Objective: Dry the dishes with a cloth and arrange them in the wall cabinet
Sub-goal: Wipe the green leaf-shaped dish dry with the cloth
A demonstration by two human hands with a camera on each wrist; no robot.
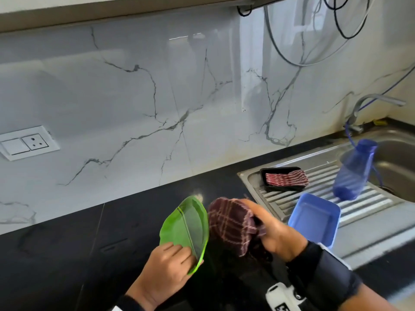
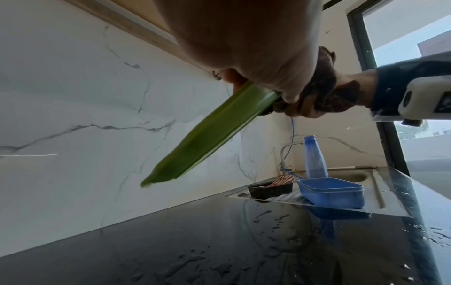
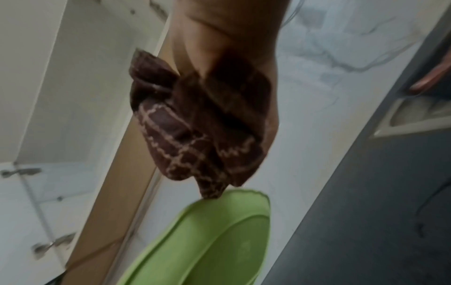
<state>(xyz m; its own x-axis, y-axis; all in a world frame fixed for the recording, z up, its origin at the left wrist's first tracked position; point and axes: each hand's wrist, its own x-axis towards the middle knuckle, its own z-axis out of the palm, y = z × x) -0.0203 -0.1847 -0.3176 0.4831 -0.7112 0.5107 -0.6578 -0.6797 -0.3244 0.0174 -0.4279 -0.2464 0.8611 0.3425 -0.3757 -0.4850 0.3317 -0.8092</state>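
Plate: green plate (image 1: pixel 186 223), tilted on edge above the dark counter (image 1: pixel 67 254).
Left hand: left hand (image 1: pixel 166 265) grips the plate's lower rim.
Right hand: right hand (image 1: pixel 274 232) clutches a bunched checked cloth (image 1: pixel 231 223), touching the plate.
Drainboard: blue tub (image 1: pixel 314 218), blue bottle (image 1: pixel 354 171), black tray (image 1: pixel 269 187) holding a striped cloth (image 1: pixel 287 178).
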